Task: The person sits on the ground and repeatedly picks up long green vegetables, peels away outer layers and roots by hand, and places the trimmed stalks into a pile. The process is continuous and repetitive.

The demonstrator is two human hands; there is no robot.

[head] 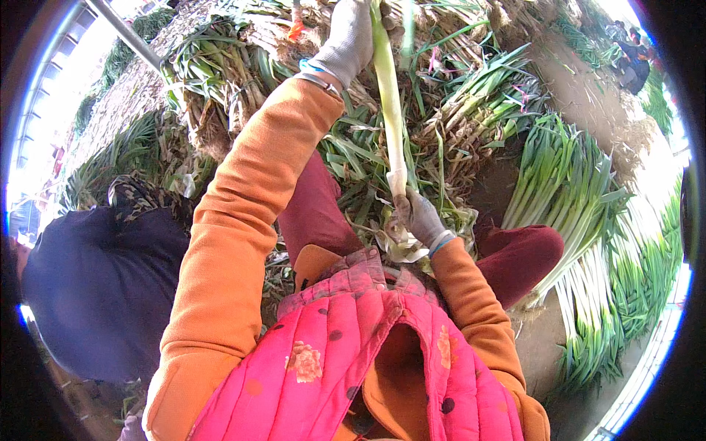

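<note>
A long, thick green onion stalk point(390, 102) stretches between my two gloved hands. My left hand point(353, 41), in a pale knit glove, is closed around its green upper part at the top of the view, where the leaves run out of frame. Close to my lap, my right hand point(423, 219), in a soiled glove, grips the pale lower end. A loose white outer skin point(396, 179) wraps the stalk just above those fingers. Under the right hand, shed papery skins and leaves point(405, 248) lie between my knees.
Untrimmed onion bundles point(212, 82) with dry roots are heaped ahead. Cleaner onions point(568, 182) lie stacked on the right, more onions point(590, 297) beyond my knee. A person in dark clothing point(105, 286) is close on my left. A metal pole point(127, 36) slants at upper left.
</note>
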